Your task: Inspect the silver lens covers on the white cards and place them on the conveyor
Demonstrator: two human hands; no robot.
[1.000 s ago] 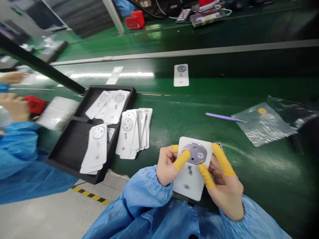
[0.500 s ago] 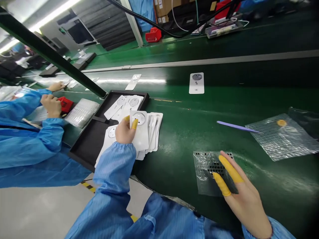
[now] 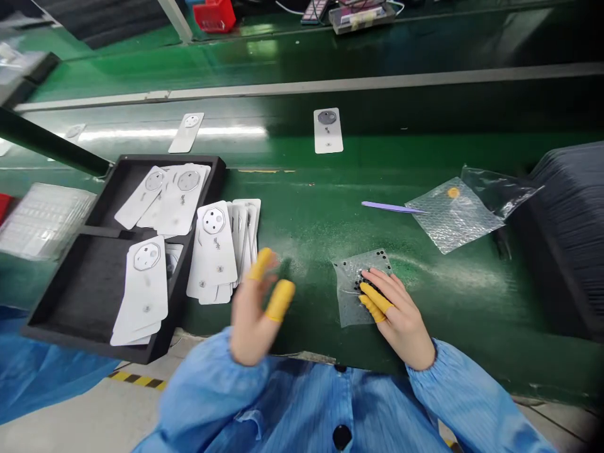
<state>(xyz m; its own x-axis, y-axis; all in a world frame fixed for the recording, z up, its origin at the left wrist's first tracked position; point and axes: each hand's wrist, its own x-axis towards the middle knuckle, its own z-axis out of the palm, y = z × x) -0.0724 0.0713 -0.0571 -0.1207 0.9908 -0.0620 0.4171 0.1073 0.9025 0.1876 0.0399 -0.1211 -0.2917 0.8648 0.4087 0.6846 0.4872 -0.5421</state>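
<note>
My left hand [image 3: 259, 308], blurred, is raised over the table edge with thumb and finger apart and nothing between them. Yellow finger cots cover its thumb and a finger. Left of it, a stack of white phone-back-shaped cards [image 3: 217, 242] leans against a black tray [image 3: 61, 283], each card bearing a round ring with holes. My right hand [image 3: 399, 314] rests on a clear plastic sheet [image 3: 352, 311] with small black dots. Its yellow-covered thumb and finger are brought together at the sheet, and the other fingers lie across the dots, hiding some.
Several more white cards [image 3: 141, 277] lie in the tray. Single cards [image 3: 328, 129] lie farther back. Purple tweezers [image 3: 389, 206] touch a bubble-wrap bag [image 3: 455, 217]. Dark stacked trays [image 3: 570, 233] stand at right, a clear tray [image 3: 44, 220] at left. A dark post [image 3: 51, 141] crosses the left side.
My left hand has let go of a white card, now on the stack, and moved right. The right fingers have closed down onto the sheet, which has turned slightly. The view has swung right.
</note>
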